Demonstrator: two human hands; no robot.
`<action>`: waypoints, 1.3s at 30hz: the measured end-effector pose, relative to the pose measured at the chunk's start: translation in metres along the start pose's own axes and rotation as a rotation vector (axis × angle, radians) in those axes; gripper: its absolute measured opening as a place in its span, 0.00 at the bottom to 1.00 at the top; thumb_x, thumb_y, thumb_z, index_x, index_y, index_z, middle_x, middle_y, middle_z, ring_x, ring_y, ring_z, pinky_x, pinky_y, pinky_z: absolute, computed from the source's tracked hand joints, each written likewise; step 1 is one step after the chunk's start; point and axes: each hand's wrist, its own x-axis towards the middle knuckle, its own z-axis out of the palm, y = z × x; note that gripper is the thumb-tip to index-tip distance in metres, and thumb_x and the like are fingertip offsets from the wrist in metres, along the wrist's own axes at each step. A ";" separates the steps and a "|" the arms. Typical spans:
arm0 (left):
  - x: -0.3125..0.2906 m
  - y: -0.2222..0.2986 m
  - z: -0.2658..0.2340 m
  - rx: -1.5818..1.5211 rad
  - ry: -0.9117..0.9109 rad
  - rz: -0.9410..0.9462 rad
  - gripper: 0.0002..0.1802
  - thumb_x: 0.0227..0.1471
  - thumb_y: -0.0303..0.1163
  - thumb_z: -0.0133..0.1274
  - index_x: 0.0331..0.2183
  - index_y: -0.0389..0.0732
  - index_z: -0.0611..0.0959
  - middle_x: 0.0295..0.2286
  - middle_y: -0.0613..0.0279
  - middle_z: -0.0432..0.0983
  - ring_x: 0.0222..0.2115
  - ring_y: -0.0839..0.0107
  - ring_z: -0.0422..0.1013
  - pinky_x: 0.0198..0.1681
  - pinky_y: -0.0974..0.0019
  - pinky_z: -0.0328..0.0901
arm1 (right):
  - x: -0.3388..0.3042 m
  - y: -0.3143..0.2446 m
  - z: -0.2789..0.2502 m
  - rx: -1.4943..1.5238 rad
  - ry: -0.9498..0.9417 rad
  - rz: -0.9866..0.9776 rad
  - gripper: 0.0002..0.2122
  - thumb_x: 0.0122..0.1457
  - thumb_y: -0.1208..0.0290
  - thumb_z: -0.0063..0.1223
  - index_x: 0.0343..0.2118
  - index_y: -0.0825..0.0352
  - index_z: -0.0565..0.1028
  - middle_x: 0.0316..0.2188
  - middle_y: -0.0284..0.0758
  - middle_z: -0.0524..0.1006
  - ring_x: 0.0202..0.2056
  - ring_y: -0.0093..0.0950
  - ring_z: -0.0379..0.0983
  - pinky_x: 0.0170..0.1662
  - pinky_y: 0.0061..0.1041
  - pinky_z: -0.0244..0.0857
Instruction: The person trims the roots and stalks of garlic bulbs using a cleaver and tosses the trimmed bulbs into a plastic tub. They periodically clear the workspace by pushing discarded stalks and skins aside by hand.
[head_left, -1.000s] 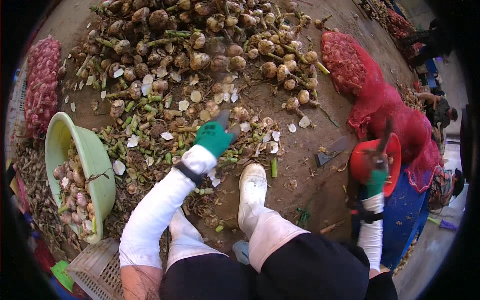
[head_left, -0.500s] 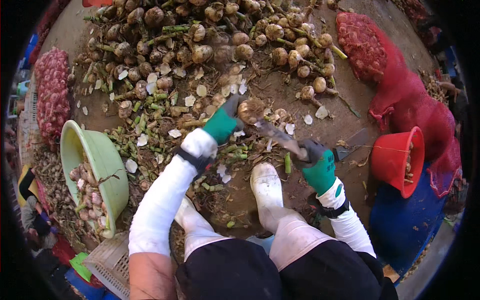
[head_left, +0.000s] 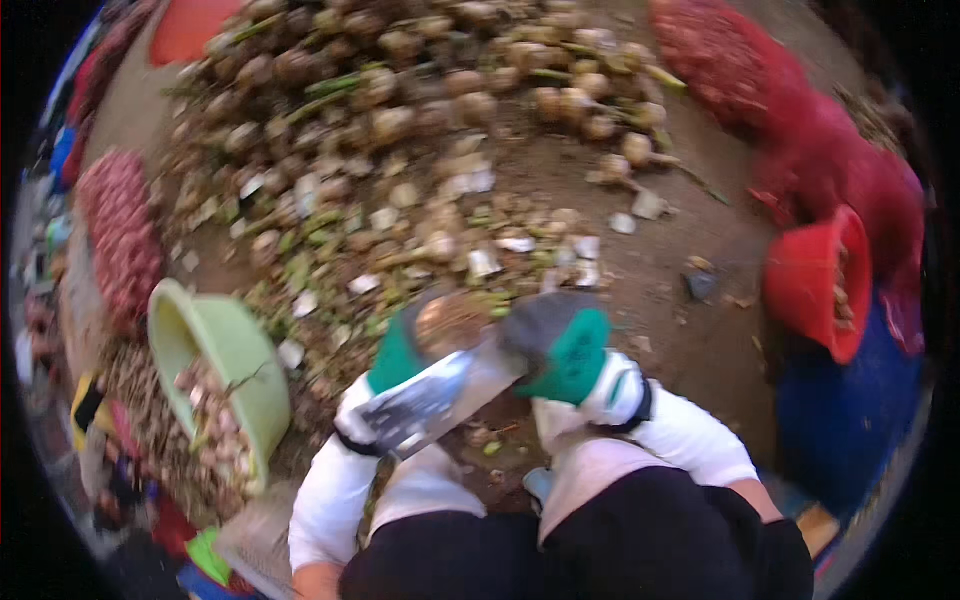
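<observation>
Green-gloved left hand [head_left: 402, 345] curls its fingers round a brown garlic bulb [head_left: 450, 322]. Right hand [head_left: 560, 345], just right of the bulb, clenches a knife [head_left: 428, 400], its long axis slanting down-left, nearer the body; blade-bulb contact unclear

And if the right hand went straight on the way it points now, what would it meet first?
Most likely the brown bulb held in the left hand; it lies just to the left of the right hand, which grips the knife. Depth is unclear in this blurred view.
</observation>
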 end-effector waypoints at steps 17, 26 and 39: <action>0.039 0.004 0.058 1.543 0.082 1.068 0.34 0.35 0.24 0.60 0.48 0.35 0.67 0.41 0.53 0.69 0.40 0.60 0.68 0.45 0.61 0.64 | 0.018 0.011 0.021 1.170 -0.061 0.627 0.13 0.49 0.61 0.60 0.27 0.67 0.75 0.19 0.28 0.74 0.23 0.19 0.69 0.24 0.21 0.63; 0.061 0.017 0.033 0.017 -0.247 0.201 0.22 0.56 0.42 0.45 0.48 0.39 0.70 0.44 0.57 0.69 0.44 0.61 0.70 0.48 0.57 0.67 | 0.027 0.002 0.037 1.075 0.082 0.622 0.15 0.45 0.74 0.63 0.38 0.70 0.76 0.32 0.35 0.78 0.29 0.22 0.74 0.33 0.21 0.68; 0.045 0.028 -0.004 0.069 -0.020 0.521 0.08 0.47 0.25 0.53 0.30 0.42 0.70 0.26 0.60 0.74 0.25 0.68 0.74 0.25 0.67 0.71 | 0.053 -0.007 0.043 0.419 -0.096 0.511 0.12 0.40 0.63 0.60 0.28 0.63 0.78 0.19 0.41 0.75 0.21 0.38 0.73 0.26 0.32 0.66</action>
